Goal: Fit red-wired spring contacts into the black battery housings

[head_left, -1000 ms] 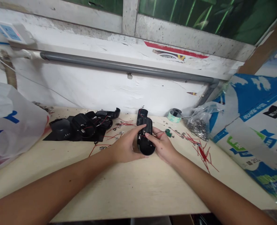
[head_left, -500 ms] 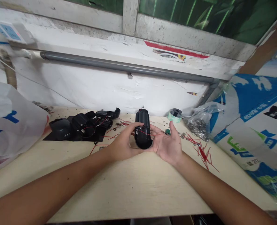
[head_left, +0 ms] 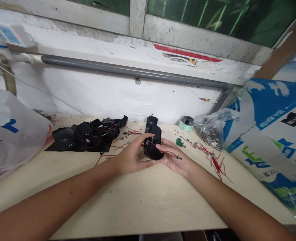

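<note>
Between my two hands is a black plastic housing (head_left: pixel 153 147), held just above the table. My left hand (head_left: pixel 130 152) wraps its left side, thumb below and a finger reaching over the top. On the other side my right hand (head_left: pixel 173 155) grips it, with the thumb laid on its face. A thin wire (head_left: pixel 170 153) runs out of the housing across the right hand and ends in a small dark tip. Just behind stands another black piece (head_left: pixel 152 122), partly covered by the held one.
Several black housings (head_left: pixel 87 134) lie on a dark sheet at left. Red wires (head_left: pixel 218 165), small metal bits and a green piece (head_left: pixel 180 142) are scattered right. A tape roll (head_left: pixel 186 124), a bag of parts (head_left: pixel 211 132), a white bag (head_left: pixel 14 130) and a printed carton (head_left: pixel 275 134) surround the table.
My right hand has closed from an open palm onto the housing, its thumb now on top. The wire has swung down over that hand, and the green piece behind is uncovered.
</note>
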Demonstrator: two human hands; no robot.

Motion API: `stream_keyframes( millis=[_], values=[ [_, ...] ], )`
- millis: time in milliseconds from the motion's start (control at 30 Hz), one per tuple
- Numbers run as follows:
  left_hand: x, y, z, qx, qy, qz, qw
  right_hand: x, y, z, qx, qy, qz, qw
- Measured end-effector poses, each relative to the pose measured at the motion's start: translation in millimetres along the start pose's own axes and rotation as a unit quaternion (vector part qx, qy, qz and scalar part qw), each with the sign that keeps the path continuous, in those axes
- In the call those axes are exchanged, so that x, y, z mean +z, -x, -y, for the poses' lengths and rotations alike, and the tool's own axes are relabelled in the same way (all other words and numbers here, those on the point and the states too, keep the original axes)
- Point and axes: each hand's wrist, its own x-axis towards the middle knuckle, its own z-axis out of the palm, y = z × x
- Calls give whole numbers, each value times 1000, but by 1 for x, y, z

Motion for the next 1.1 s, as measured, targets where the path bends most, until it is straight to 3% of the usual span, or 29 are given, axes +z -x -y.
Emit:
stream_keyframes(
  millis=[400, 533, 633, 767, 1100],
  values=[
    [2, -1, 1, 6, -70, -27, 997, -4, -5, -4, -18, 8, -72, 997],
    [1, -3, -4, 68, -180, -51, 980, 2, -6, -4, -34, 13, -161, 986],
    [4, -3, -5, 133, -255, -33, 957, 8, -7, -7, -55, 27, -197, 978],
    [10, -3, -4, 172, -293, -22, 940, 14, -9, -13, -101, 65, -208, 971],
    [15, -3, -8, 161, -288, -51, 943, 4, -14, -21, -99, 93, -212, 968]
  ],
)
